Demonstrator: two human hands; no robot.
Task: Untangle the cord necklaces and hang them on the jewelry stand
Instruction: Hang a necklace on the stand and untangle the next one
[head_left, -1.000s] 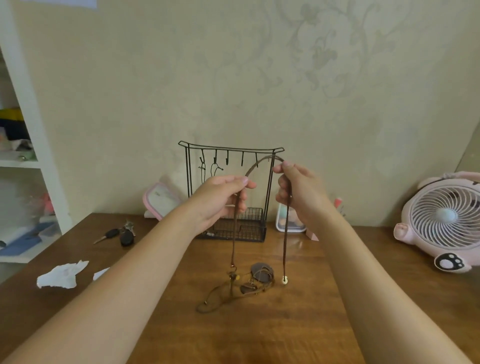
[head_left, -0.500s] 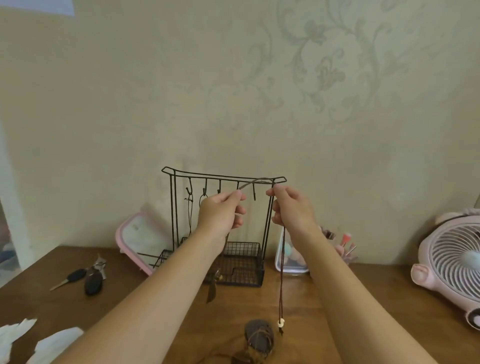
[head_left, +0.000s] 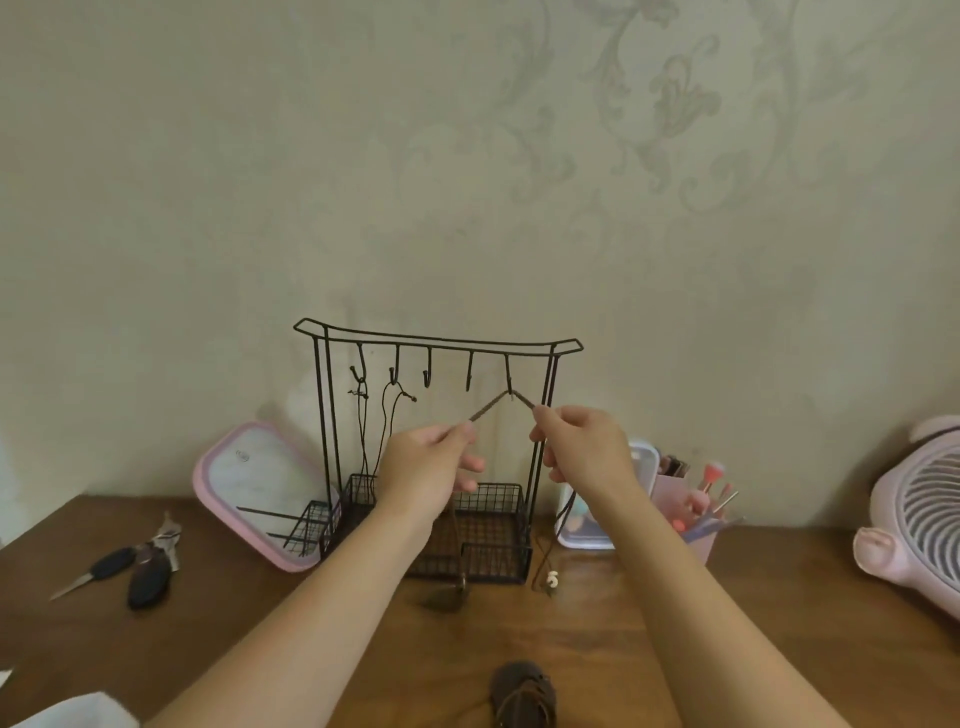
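Note:
A black wire jewelry stand (head_left: 439, 343) with several hooks stands on the wooden table against the wall. Two thin dark necklaces (head_left: 387, 415) hang from its left hooks. A brown cord necklace (head_left: 488, 407) is draped over the rightmost hook. My left hand (head_left: 428, 467) pinches the cord left of the hook, my right hand (head_left: 584, 449) pinches it on the right. The cord's ends hang down: a dark pendant (head_left: 444, 597) by the stand's base and a white bead (head_left: 552, 578) to its right. Another brown cord bundle (head_left: 522, 693) lies on the table near me.
A pink-rimmed lid (head_left: 254, 488) leans left of the stand. Keys (head_left: 135, 564) lie at the left, white tissue (head_left: 67, 714) at the bottom left. A clear box (head_left: 641, 462) and a pink brush holder (head_left: 696, 512) stand on the right, a pink fan (head_left: 914, 525) at far right.
Both hands carried the brown cord up and forward to the stand and laid its loop over the rightmost hook. The pendant and bead ends lifted off the table pile.

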